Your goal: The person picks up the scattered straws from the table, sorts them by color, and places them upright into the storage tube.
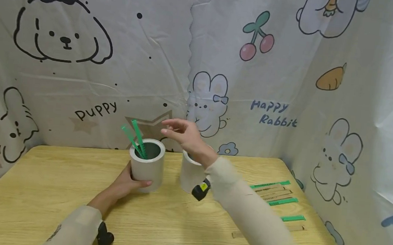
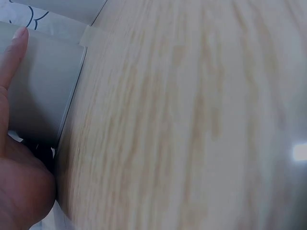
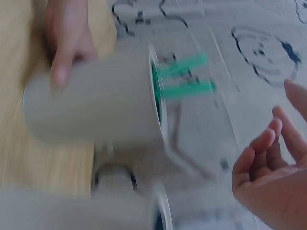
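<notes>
My left hand [image 1: 124,182] grips the lower part of a white cylindrical holder [image 1: 147,169], its thumb across the front. Two slim green sticks [image 1: 137,136] lean out of that holder's dark opening; in the right wrist view the green sticks [image 3: 184,90] show close together. My right hand [image 1: 186,135] hangs in the air between this holder and a second white holder [image 1: 191,175], partly covered by the right wrist. Nothing is between its loosely curled fingers [image 3: 264,143]. In the left wrist view the left hand [image 2: 19,182] lies against the gripped holder [image 2: 41,86].
Several flat green strips [image 1: 283,202] and brown paper strips [image 1: 275,194] lie on the right side of the wooden table [image 1: 158,225], partly behind the right sleeve. A printed curtain [image 1: 146,54] hangs at the table's back and right edges.
</notes>
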`<state>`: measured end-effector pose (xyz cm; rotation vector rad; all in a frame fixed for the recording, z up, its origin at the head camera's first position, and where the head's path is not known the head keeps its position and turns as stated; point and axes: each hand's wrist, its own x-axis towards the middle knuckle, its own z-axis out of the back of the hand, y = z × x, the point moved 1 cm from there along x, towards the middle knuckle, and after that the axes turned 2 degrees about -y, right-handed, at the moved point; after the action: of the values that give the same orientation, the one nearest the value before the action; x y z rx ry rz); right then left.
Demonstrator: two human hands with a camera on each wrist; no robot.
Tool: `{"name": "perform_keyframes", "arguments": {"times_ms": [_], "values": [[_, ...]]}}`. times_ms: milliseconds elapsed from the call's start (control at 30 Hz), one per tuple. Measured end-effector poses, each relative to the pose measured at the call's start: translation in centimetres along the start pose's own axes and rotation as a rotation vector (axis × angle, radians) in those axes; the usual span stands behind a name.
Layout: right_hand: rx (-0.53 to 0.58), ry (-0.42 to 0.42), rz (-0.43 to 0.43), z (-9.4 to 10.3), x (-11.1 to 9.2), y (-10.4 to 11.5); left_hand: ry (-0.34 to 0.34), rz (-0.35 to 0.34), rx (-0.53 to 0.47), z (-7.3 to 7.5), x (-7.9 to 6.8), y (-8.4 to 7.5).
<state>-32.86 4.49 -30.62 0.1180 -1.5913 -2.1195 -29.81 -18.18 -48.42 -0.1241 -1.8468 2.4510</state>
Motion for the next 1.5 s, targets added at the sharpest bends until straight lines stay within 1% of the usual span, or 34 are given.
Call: {"name": "perform_keyframes", "arguments": {"times_ms": [67,167,267,367,467,600,700,833,933,1067,1200,1267,1333,1400,1433,1500], "values": [[-0.053,-0.008,0.01,2.8,-0.8,-0.4,-0.01,0.004,0.001,0.1,-0.1,0.1],[-0.115,-0.018,-0.012,7.0,-2.4,-2.1,-0.019,0.011,-0.001,0.4,-0.2,0.1],[-0.183,-0.019,-0.067,10.7,-4.3,-4.8,-0.018,0.012,0.012,0.7,-0.5,0.1],[-0.256,-0.004,-0.129,13.6,-6.2,-8.1,-0.022,0.02,0.016,0.8,-0.7,0.1],[-0.336,0.006,-0.18,15.7,-7.9,-11.3,-0.026,0.022,0.015,1.0,-0.9,0.3],[-0.42,0.012,-0.229,17.5,-9.8,-15.4,-0.025,0.024,0.012,0.9,-1.2,0.7],[-0.453,0.025,-0.269,18.5,-11.2,-17.7,-0.019,0.024,0.004,0.6,-1.4,0.7],[-0.525,0.049,-0.283,19.6,-12.5,-19.6,-0.016,0.014,-0.004,0.1,-1.3,0.6],[-0.575,0.062,-0.271,20.2,-12.8,-20.2,-0.025,0.009,-0.005,0.0,-1.2,0.3],[-0.602,0.077,-0.258,20.4,-12.6,-20.0,-0.032,0.014,-0.001,0.2,-0.8,0.2],[-0.604,0.093,-0.251,20.3,-12.6,-19.8,-0.017,0.023,-0.006,0.3,-0.4,0.1],[-0.605,0.084,-0.237,20.4,-12.7,-19.7,-0.003,0.021,-0.001,0.3,-0.3,0.1],[-0.6,0.047,-0.202,20.5,-12.3,-19.2,0.008,0.011,0.008,0.2,-0.3,0.0],[-0.585,-0.022,-0.158,20.6,-11.5,-17.9,0.012,0.005,0.015,0.2,-0.3,-0.1],[-0.564,-0.065,-0.141,20.5,-11.0,-16.8,0.015,0.002,0.017,0.2,-0.4,-0.2],[-0.483,-0.152,-0.101,20.0,-9.5,-14.0,0.013,0.001,0.018,0.2,-0.3,-0.2]]}}
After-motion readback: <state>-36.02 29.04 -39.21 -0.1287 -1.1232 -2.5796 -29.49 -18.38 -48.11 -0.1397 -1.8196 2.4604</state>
